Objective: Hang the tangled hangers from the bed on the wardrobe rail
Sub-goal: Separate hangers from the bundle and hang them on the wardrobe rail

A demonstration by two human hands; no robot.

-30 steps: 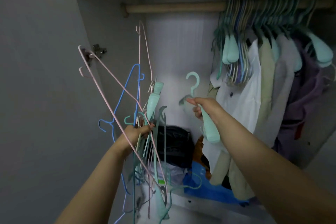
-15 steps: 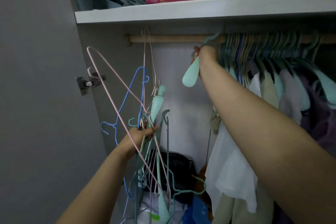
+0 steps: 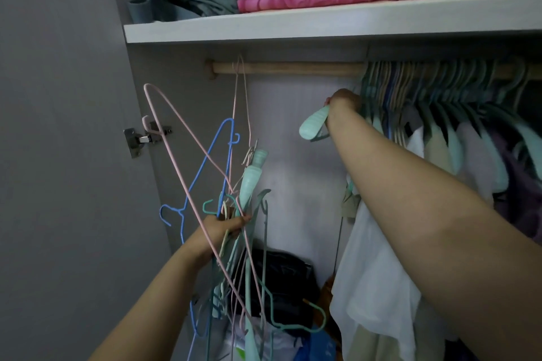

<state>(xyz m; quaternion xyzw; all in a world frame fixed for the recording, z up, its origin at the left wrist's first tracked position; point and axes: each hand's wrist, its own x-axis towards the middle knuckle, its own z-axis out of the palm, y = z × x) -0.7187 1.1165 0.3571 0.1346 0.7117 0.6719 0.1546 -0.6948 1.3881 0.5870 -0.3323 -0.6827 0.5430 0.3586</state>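
Note:
My left hand (image 3: 223, 227) grips a tangled bunch of hangers (image 3: 234, 214), pink, blue and mint, held up in front of the wardrobe's left side. My right hand (image 3: 343, 102) is raised just under the wooden rail (image 3: 293, 69) and holds a mint plastic hanger (image 3: 313, 126) by its neck, its broad shoulder end pointing down-left. Whether its hook sits over the rail is hidden behind my hand. Right of my hand, many hangers with clothes (image 3: 440, 88) crowd the rail.
The rail's left stretch is bare wood. A shelf (image 3: 322, 26) above carries folded blankets and a grey bag. The open door with a metal hinge (image 3: 140, 139) stands at the left. Dark bags and clothes lie on the wardrobe floor (image 3: 281, 278).
My right hand rose from waist height with the mint hanger to the rail, then settled slightly lower against the hung hangers. The left hand kept the bundle in place.

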